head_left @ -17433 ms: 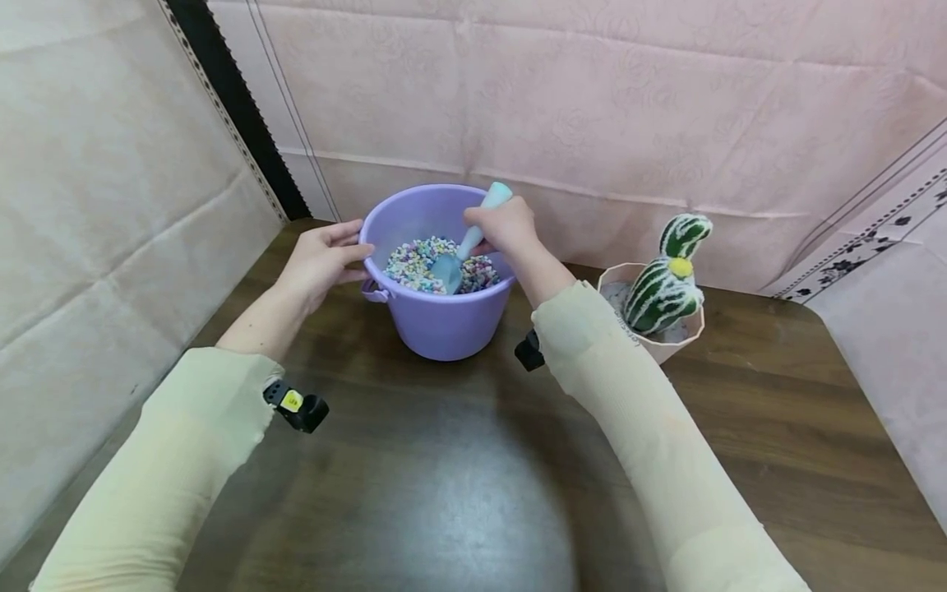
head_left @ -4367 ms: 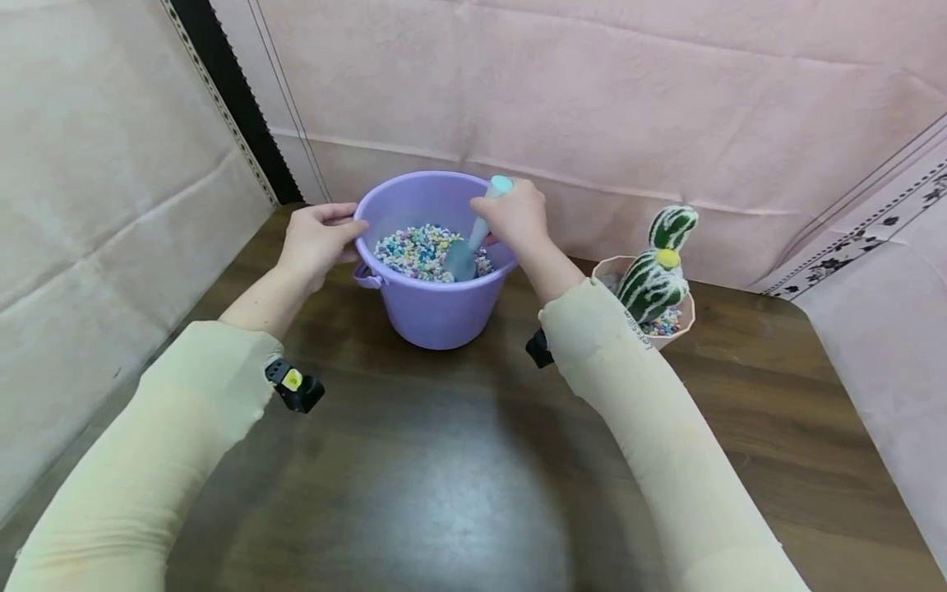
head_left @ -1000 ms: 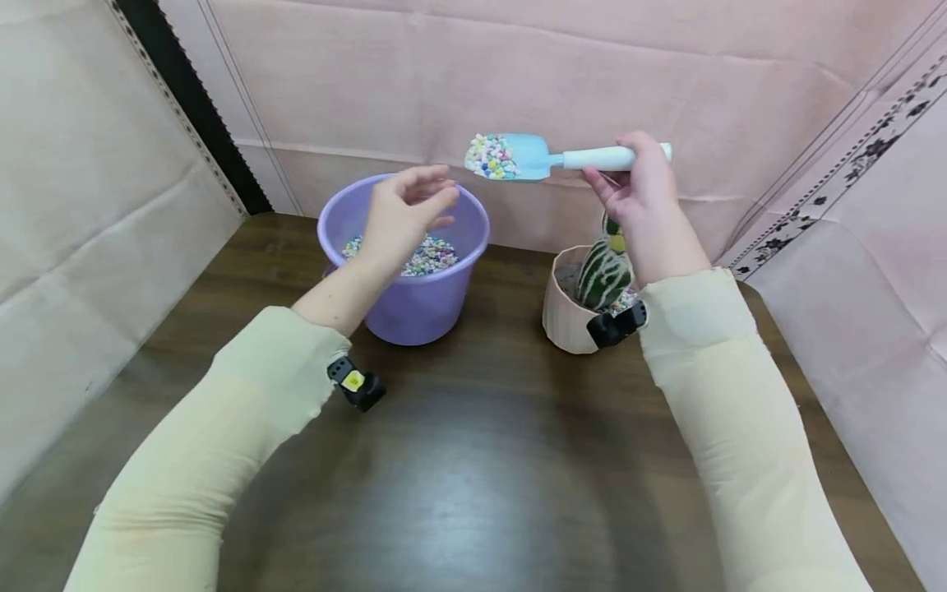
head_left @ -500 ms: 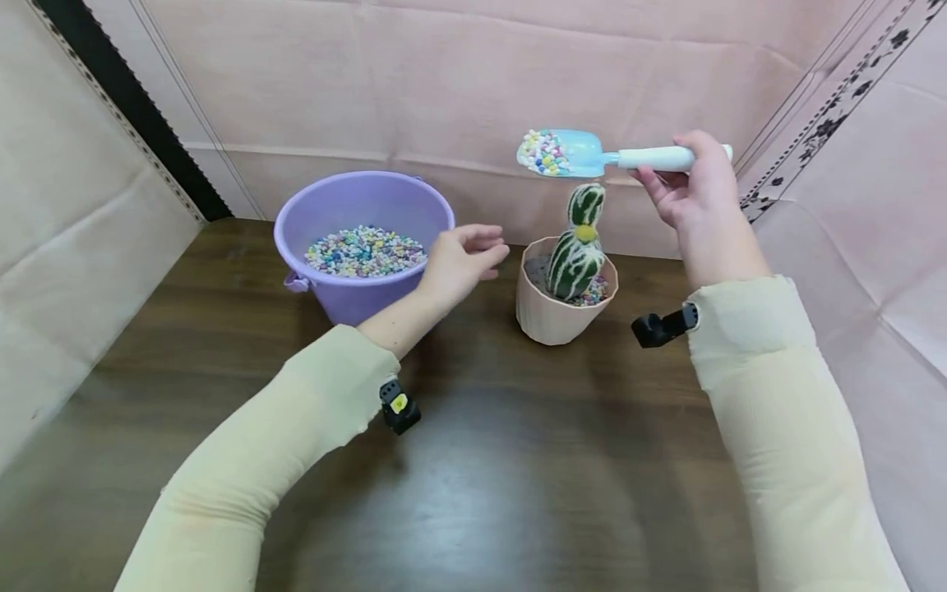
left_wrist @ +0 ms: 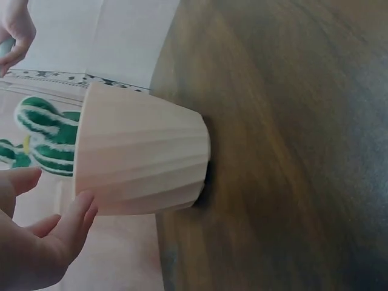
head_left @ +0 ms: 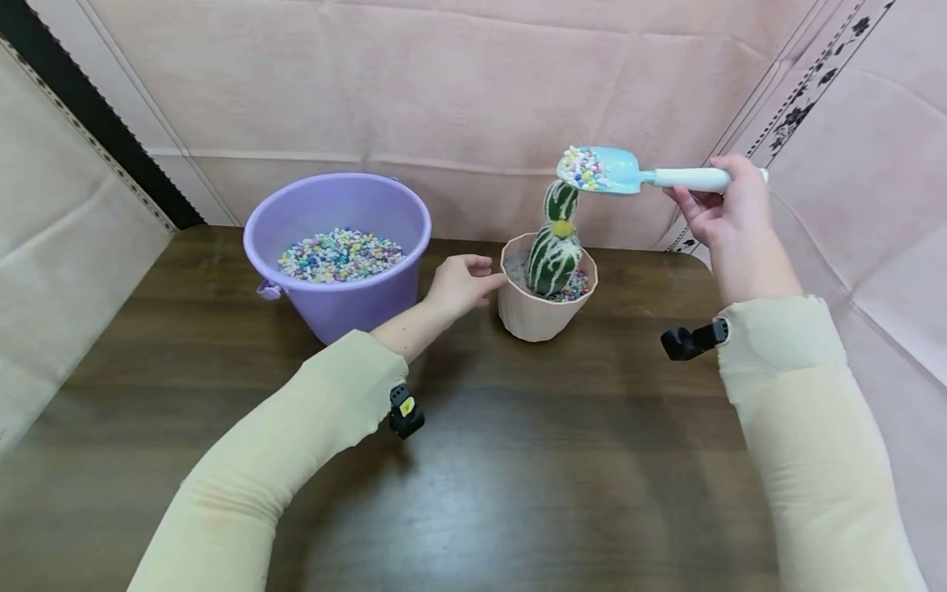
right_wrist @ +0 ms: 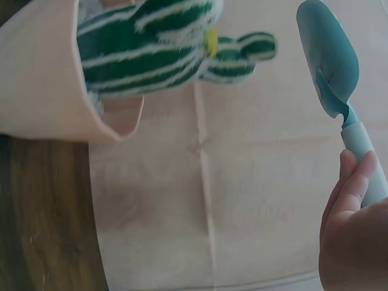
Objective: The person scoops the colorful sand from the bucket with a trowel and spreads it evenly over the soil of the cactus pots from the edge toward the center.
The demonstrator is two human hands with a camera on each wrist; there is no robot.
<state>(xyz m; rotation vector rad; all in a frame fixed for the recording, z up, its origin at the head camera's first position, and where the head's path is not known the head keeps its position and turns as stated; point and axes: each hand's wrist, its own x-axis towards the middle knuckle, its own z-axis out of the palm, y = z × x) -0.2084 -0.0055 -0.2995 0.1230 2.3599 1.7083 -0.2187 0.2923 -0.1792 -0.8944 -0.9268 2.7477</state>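
My right hand (head_left: 740, 222) grips the pale handle of a light blue garden trowel (head_left: 625, 170), held level above the cactus. Small multicoloured pebbles (head_left: 583, 169) fill the blade's front end. Below stands a ribbed beige flowerpot (head_left: 536, 319) with a green-and-white knitted-looking cactus (head_left: 555, 261) in it; coloured pebbles cover the right part of its filling, grey shows at left. At the pot's left rim is my left hand (head_left: 457, 288), fingers spread and loosely bent. In the left wrist view its fingertips (left_wrist: 83, 200) lie at the rim; whether they touch, I cannot tell.
A purple bucket (head_left: 348, 308) stands left of the pot, partly filled with the same pebbles (head_left: 342, 255). Behind the brown wooden table (head_left: 518, 460) hangs pale pink cloth (head_left: 444, 99), with more cloth along both sides.
The trowel left the bucket loaded with pebbles and moved right to over the cactus. My left hand let go of the bucket's rim and moved to the pot. Coloured pebbles appeared in the pot earlier.
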